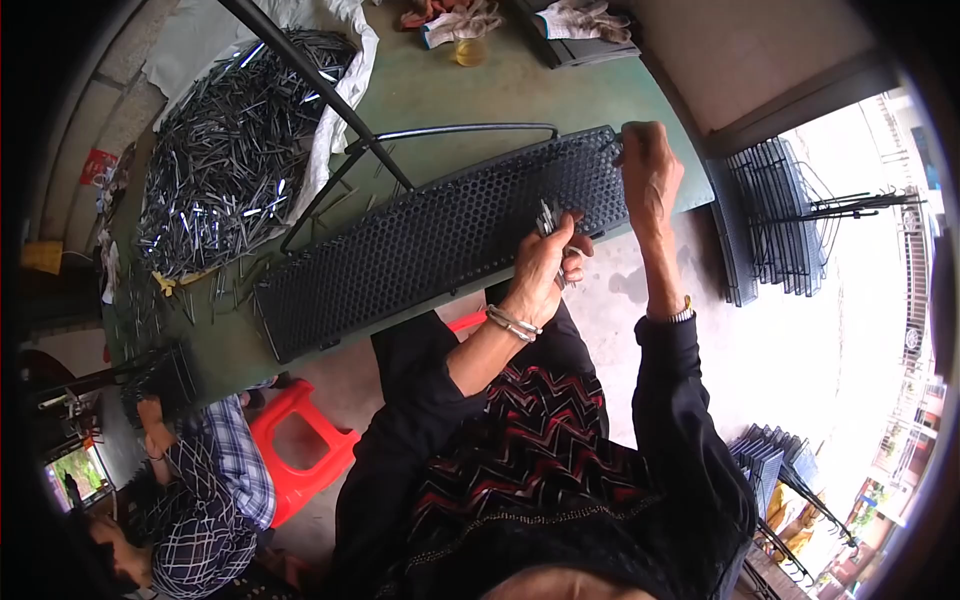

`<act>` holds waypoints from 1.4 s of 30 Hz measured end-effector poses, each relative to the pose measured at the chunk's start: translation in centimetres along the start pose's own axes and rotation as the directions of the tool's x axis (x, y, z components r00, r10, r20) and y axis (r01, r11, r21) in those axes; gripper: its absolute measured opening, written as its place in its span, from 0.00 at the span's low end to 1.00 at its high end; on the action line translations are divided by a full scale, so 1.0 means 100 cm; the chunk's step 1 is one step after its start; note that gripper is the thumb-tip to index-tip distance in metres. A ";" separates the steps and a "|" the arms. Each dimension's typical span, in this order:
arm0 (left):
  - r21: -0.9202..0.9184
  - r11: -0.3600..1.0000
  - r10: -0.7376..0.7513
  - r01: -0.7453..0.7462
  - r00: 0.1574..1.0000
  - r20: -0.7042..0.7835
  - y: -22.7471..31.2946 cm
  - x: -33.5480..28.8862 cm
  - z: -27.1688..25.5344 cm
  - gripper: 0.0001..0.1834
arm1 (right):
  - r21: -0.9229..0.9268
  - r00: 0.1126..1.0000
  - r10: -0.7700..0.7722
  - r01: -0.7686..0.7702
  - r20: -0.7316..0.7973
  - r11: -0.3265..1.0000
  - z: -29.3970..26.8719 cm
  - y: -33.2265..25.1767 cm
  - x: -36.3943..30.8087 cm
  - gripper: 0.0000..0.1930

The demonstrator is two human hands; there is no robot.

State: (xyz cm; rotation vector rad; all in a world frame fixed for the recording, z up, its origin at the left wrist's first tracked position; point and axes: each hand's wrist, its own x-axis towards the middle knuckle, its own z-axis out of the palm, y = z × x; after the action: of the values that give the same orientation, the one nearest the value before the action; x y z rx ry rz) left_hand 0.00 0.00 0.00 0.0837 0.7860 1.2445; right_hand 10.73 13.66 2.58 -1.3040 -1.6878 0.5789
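Note:
A long black perforated metal panel (400, 250) lies slantwise on the green table, with thin black rods rising from its far side. Over its near edge, my left hand (545, 265) is closed around a bunch of thin metal strips (547, 217), whose ends stick out past the thumb. My right hand (652, 170) is at the panel's right end, its fingers curled and pinched near the corner. Whatever those fingers hold, if anything, is hidden. A white sack (345, 110) at the left lies open around a large heap of similar dark metal strips (225, 160).
Loose strips lie between sack and panel. Work gloves (462, 24) and a glass of yellowish liquid (470, 51) stand at the back. A co-worker (200, 500) sits at lower left by a red plastic stool (295, 450). Black mesh racks (780, 215) are stacked on the right.

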 end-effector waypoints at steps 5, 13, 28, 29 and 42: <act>0.012 1.000 0.012 -0.011 0.999 -0.040 -0.004 0.002 0.001 0.15 | -0.043 0.989 -0.146 0.145 -0.034 0.989 0.018 0.016 0.006 0.06; 0.013 1.000 -0.013 0.013 1.000 -0.023 0.004 -0.006 0.012 0.16 | -0.096 0.989 -0.148 0.148 0.014 0.984 0.022 0.020 0.007 0.05; -0.012 0.998 0.066 -0.067 0.997 -0.046 -0.002 -0.002 0.004 0.13 | -0.434 0.988 -0.050 0.110 0.148 0.894 -0.004 0.002 -0.011 0.12; -0.008 0.997 0.075 -0.076 0.996 -0.057 -0.002 -0.002 0.003 0.12 | -0.332 0.932 0.080 0.045 0.355 0.942 -0.014 -0.008 -0.010 0.11; 0.083 0.992 0.103 -0.092 0.986 -0.132 -0.002 0.002 0.004 0.11 | 0.112 0.923 0.086 -0.137 0.375 0.984 -0.027 -0.017 -0.023 0.07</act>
State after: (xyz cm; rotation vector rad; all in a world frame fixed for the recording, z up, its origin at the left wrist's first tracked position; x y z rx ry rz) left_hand 0.38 0.20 0.11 0.1015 0.9580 1.3230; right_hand 12.30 10.53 4.40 -1.2532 -1.8430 1.0445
